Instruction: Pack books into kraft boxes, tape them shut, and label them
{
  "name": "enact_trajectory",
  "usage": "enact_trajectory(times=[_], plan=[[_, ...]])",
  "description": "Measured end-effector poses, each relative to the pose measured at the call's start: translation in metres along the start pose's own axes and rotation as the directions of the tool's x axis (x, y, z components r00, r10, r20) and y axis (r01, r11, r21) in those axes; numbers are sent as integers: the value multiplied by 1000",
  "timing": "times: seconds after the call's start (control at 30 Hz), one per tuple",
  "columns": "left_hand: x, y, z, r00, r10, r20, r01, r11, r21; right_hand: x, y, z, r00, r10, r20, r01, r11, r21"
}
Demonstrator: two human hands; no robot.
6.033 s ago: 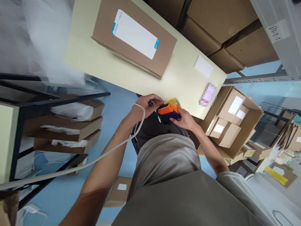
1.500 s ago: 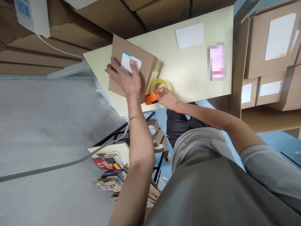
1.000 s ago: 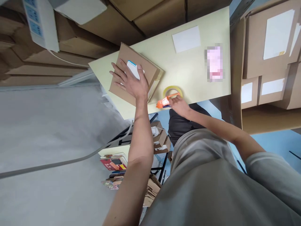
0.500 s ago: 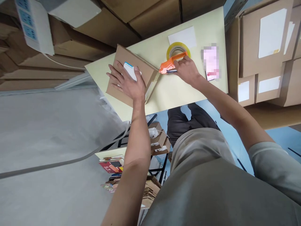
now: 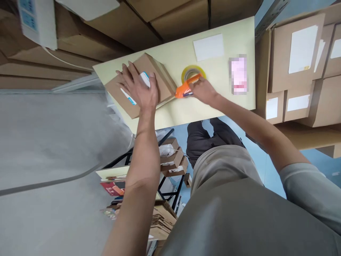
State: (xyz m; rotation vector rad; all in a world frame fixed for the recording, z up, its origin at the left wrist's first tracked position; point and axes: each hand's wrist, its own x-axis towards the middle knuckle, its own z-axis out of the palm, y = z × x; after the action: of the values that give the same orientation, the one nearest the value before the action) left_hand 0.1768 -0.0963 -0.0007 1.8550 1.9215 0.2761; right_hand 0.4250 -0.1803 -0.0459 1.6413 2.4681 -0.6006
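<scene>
My left hand [image 5: 144, 93] lies flat on top of a brown cardboard box [image 5: 163, 80], its fingers spread. Beneath the palm and fingers, a white label with blue edges [image 5: 145, 79] is partly covered. My right hand [image 5: 203, 91] grips an orange tape dispenser [image 5: 182, 90] carrying a large roll of yellowish tape [image 5: 184, 74]. The dispenser's front end is at the box's right-hand edge; whether it touches cannot be made out. Both the box and the dispenser are over a pale yellow table [image 5: 176, 122].
On the table are a white sheet of paper [image 5: 209, 47] and a blurred pink phone-like object [image 5: 238, 74]. Cardboard boxes line the back [image 5: 181, 25] and the right [image 5: 295, 57]. A power strip [image 5: 39, 25] hangs at upper left. Below stands a shelf with flattened cardboard [image 5: 162, 220].
The box has turned slightly under my left hand. My right hand has brought the tape dispenser left and nearer to me, away from the white sheet. The head view has shifted a little.
</scene>
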Motion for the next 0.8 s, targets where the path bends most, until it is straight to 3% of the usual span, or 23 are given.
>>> enact_trajectory(times=[0.13, 0.23, 0.37, 0.47, 0.57, 0.7, 0.8], plan=[[-7, 9, 11, 997, 75, 32, -75, 997, 2, -3, -77, 6, 995, -98, 8, 97, 992, 78], [-24, 15, 21, 989, 133, 57, -133, 991, -13, -3, -125, 9, 995, -96, 22, 91, 985, 149], [-41, 14, 27, 971, 193, 143, -189, 981, -43, -11, -139, 15, 997, -54, 59, 42, 982, 182], [-44, 12, 32, 967, 200, 161, -186, 978, -98, -29, -120, 25, 995, -80, 57, 65, 972, 227], [-45, 10, 39, 975, 200, 102, -190, 977, -96, -59, -80, 41, 997, -71, 26, 60, 947, 315], [-49, 10, 44, 976, 210, 60, -204, 974, -98, -99, -2, 55, 992, 102, -80, -54, 884, 465], [-56, 11, 47, 968, 245, 62, -239, 967, -90, -103, 47, 51, 954, 245, -175, -115, 833, 541]])
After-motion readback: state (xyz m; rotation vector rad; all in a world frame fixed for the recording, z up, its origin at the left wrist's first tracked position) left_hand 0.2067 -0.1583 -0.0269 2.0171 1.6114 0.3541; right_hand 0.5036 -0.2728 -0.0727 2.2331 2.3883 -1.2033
